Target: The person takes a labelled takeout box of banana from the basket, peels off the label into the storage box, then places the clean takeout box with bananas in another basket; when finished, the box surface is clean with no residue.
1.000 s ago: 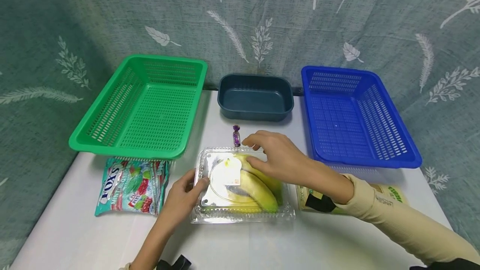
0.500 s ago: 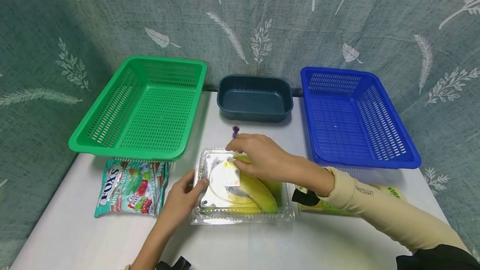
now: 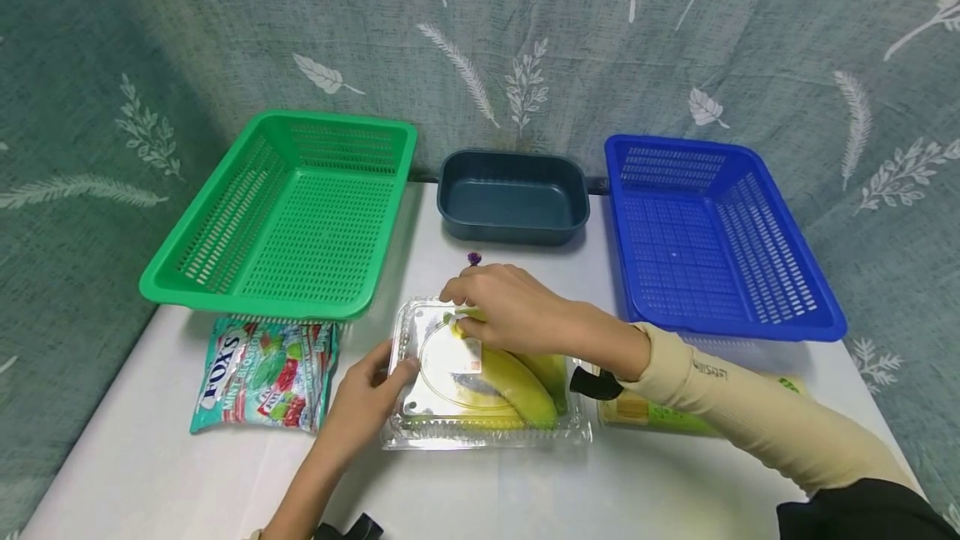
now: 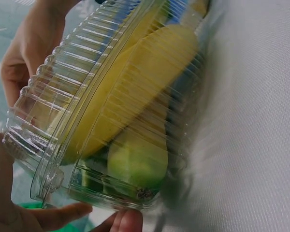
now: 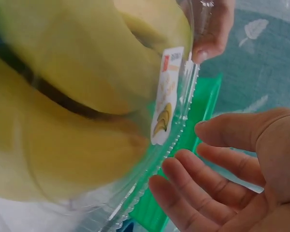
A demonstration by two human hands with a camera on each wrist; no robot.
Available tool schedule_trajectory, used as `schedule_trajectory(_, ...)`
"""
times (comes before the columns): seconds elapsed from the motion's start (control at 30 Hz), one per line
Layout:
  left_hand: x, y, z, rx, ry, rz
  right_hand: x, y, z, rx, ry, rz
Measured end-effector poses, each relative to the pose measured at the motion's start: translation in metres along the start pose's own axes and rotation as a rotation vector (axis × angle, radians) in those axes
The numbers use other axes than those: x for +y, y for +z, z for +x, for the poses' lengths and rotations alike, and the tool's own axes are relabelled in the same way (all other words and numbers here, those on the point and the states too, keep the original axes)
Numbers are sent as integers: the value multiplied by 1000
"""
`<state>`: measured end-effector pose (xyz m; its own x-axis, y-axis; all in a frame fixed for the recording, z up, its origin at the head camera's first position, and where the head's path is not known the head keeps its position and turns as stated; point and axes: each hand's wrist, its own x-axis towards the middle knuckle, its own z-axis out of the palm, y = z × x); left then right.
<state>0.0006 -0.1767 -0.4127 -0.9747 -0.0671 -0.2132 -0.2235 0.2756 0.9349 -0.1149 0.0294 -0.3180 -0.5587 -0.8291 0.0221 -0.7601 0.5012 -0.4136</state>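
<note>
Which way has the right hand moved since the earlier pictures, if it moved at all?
Yes: in the head view, the right hand has moved left, closer to the green basket, which stayed put.

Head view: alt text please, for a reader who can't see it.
A person's left hand grips the side of a clear rectangular plastic box of yellow bananas on a white table, the right hand above it. Behind stand a rectangular green plastic basket, a dark teal oblong container and a rectangular blue plastic basket.

The right sleeve [image 3: 750, 411] is beige with dark lettering [image 3: 709, 370], a black strap [image 3: 596, 384] beside its cuff, black cloth [image 3: 847, 511] at its near end.
</note>
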Motion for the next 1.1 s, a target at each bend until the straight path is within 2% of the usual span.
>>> schedule_trajectory(0.13,0,0,0,6,0,4,-1,1,4,-9,-14,-3)
schedule_trajectory(0.33,0,0,-1,9,0,3,-3,5,6,-30,-43,-79)
schedule_trajectory(0.87,1,1,-1,13,-4,3,-2,9,10,-56,-14,-87)
schedule_trajectory(1.1,0,1,-1,17,4,24,0,11,12,-35,-5,-122)
